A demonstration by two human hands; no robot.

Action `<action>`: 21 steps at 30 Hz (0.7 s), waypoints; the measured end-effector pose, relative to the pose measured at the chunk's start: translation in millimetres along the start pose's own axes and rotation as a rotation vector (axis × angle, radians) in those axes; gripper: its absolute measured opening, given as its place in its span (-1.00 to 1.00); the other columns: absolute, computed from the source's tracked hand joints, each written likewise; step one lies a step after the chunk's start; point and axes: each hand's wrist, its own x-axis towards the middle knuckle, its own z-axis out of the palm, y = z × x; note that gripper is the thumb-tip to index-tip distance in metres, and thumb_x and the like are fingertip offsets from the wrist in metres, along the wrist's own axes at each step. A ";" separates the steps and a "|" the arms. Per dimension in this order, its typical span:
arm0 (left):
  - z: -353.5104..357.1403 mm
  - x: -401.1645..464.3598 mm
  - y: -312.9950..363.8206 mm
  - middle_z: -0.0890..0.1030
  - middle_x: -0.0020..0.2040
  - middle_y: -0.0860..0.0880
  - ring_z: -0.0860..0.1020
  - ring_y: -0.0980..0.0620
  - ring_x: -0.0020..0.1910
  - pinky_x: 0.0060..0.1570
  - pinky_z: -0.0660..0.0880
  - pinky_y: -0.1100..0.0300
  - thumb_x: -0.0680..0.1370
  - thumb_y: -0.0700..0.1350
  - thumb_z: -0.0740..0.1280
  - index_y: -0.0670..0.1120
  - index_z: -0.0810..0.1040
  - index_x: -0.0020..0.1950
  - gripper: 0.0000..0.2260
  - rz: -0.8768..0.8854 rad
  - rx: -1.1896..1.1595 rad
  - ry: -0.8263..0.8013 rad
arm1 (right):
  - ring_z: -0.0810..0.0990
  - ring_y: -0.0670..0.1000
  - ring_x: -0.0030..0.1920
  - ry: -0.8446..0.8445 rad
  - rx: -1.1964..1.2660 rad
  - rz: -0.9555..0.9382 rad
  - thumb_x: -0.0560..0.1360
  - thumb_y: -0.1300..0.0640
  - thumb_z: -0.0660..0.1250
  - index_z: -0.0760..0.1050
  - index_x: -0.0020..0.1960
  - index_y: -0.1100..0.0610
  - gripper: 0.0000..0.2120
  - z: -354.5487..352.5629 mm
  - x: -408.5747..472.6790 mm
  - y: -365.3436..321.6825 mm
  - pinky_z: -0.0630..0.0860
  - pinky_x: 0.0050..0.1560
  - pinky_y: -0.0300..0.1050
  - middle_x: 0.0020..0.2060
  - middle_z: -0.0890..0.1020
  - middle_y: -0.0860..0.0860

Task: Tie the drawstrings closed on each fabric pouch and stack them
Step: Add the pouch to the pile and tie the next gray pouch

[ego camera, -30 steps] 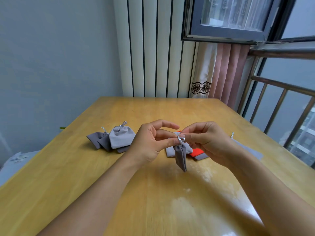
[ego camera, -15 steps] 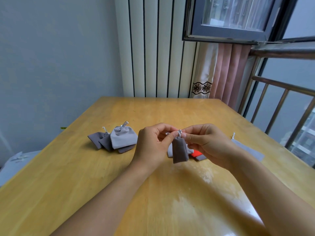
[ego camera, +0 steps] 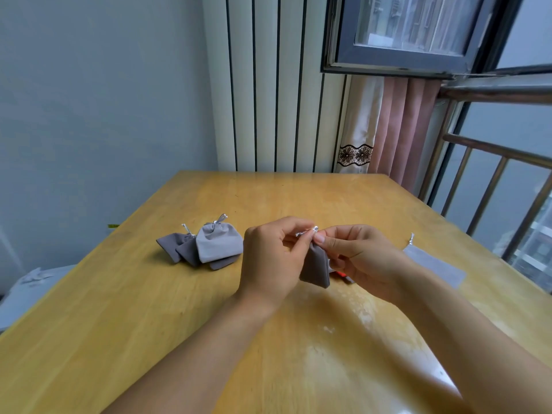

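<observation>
Hands, left hand (ego camera: 270, 258) and right hand (ego camera: 357, 255), both pinch drawstring (ego camera: 307, 230) of dark grey pouch (ego camera: 316, 268) above counter (ego camera: 149, 309) centre.

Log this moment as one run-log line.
step: tying drawstring | both hands: left hand, right hand pinch cord on dark grey pouch | tied pile left

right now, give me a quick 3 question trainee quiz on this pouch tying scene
1. True or false: the dark grey pouch being tied lies flat on the table.
2. What do the left hand and right hand pinch? A) its silver drawstring B) the curtain C) a spoon
3. Where is the stack of tied pouches: on the person's left or right?

Key: 1 false, it hangs in the air; 2 A; 3 left.
</observation>
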 end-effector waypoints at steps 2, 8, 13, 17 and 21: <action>-0.3 3.2 2.0 0.70 -0.23 0.07 0.67 0.12 -0.19 -0.14 0.60 0.20 0.47 -0.16 0.49 0.05 0.67 -0.07 -0.88 -0.107 -0.148 -0.032 | 0.33 0.04 -0.29 -0.031 0.029 -0.015 0.46 0.13 0.41 0.63 -0.11 0.26 -0.82 -0.4 -0.1 -1.3 0.29 -0.25 -0.14 -0.28 0.60 0.13; -5.0 9.4 -5.9 0.73 -0.14 0.02 0.70 0.09 -0.11 -0.01 0.62 0.13 0.48 -0.27 0.47 -0.08 0.72 -0.07 -0.88 -0.022 -0.219 -0.157 | 0.35 0.04 -0.27 -0.145 0.066 -0.048 0.59 0.13 0.29 0.58 -0.13 0.23 -0.79 -3.2 -2.5 -3.5 0.25 -0.26 -0.11 -0.27 0.48 0.13; -9.0 10.4 -14.3 0.73 -0.14 0.02 0.67 0.18 -0.15 -0.10 0.57 0.27 0.46 -0.28 0.48 -0.11 0.73 -0.05 -0.89 0.266 0.018 -0.144 | 0.37 0.03 -0.38 -0.140 -0.103 -0.050 0.62 0.08 0.26 0.52 -0.06 0.26 -0.76 -3.4 -3.7 -3.8 0.25 -0.44 -0.18 -0.31 0.44 0.12; -11.7 13.0 -19.7 0.73 -0.14 -0.01 0.68 0.09 -0.17 -0.16 0.57 0.13 0.47 -0.23 0.47 -0.13 0.72 -0.02 -0.89 0.420 0.108 -0.195 | 0.36 -0.01 -0.36 -0.108 -0.088 -0.036 0.62 0.08 0.27 0.54 -0.04 0.37 -0.68 -1.7 -4.5 -5.5 0.27 -0.38 -0.17 -0.25 0.42 0.18; -11.6 13.5 -18.9 0.73 -0.10 -0.01 0.69 0.06 -0.14 -0.17 0.60 0.10 0.50 -0.19 0.45 -0.13 0.72 -0.01 -0.89 0.501 0.147 -0.257 | 0.34 -0.05 -0.39 -0.028 0.001 0.018 0.61 0.06 0.29 0.53 -0.22 0.21 -0.70 3.1 -2.8 -3.1 0.34 -0.38 -0.25 -0.37 0.40 0.04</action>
